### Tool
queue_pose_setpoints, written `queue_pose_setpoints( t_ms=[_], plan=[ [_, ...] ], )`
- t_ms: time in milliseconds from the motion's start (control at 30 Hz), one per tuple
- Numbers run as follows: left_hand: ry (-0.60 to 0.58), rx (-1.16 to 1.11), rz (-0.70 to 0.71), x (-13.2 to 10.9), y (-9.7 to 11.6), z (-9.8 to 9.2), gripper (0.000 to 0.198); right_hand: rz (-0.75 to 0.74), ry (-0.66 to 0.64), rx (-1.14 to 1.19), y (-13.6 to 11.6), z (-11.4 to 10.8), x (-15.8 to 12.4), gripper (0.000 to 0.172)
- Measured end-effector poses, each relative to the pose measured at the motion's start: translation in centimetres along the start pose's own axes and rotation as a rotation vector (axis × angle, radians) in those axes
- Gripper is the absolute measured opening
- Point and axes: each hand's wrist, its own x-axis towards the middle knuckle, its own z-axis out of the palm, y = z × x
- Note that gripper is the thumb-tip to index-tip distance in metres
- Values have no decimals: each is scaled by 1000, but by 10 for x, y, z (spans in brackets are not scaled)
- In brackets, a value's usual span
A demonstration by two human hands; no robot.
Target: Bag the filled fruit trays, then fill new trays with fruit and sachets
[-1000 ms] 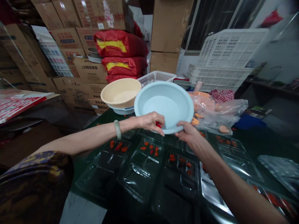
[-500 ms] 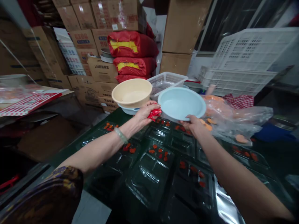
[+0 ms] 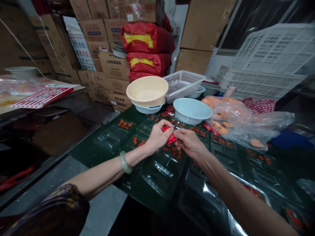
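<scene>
A small red packet (image 3: 171,139) is pinched between my two hands over the table. My left hand (image 3: 160,133), with a pale green bangle on its wrist, closes on the packet's left side. At its right edge the fingers of my right hand (image 3: 189,140) are pressed together. Beneath and around the hands lie clear plastic trays (image 3: 159,173) with orange-red slices (image 3: 124,123) in their far compartments. Just beyond the hands stands a light blue basin (image 3: 192,110), touched by neither.
A cream basin (image 3: 147,90) sits on a blue one at the back left, beside a white basket (image 3: 183,83). Clear bags of orange pieces (image 3: 227,109) lie to the right. Behind are cartons (image 3: 114,67), red sacks (image 3: 149,37) and white crates (image 3: 261,78).
My right hand has let go of the light blue basin, which now rests on the table. Both hands have come together nearer me on the red packet. The view has shifted slightly.
</scene>
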Motion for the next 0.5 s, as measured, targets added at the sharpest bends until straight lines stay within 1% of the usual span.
queue_pose_setpoints(
  t_ms=[67,167,233,267,333,400,433,500],
  plan=[
    [-3,19,-20,-14,1,2,8,32,-39,46,6,2,-7,9],
    [15,8,-64,-30,1,1,12,96,-118,75,16,3,-16,11],
    [38,-107,-170,-38,1,-3,18,109,-153,89,20,-2,-22,12],
    [53,-197,-263,-42,0,-6,20,95,-149,86,20,-7,-23,12],
    [65,-392,-492,-49,-1,-16,19,30,-83,54,16,-23,-21,13],
    [88,-550,-693,-56,-3,-30,16,-38,67,-20,10,-46,-10,12],
    [108,-608,-768,-60,-4,-37,15,-56,154,-59,6,-57,0,12],
    [154,-700,-872,-67,-5,-48,15,-49,293,-116,2,-73,25,13]
  ],
)
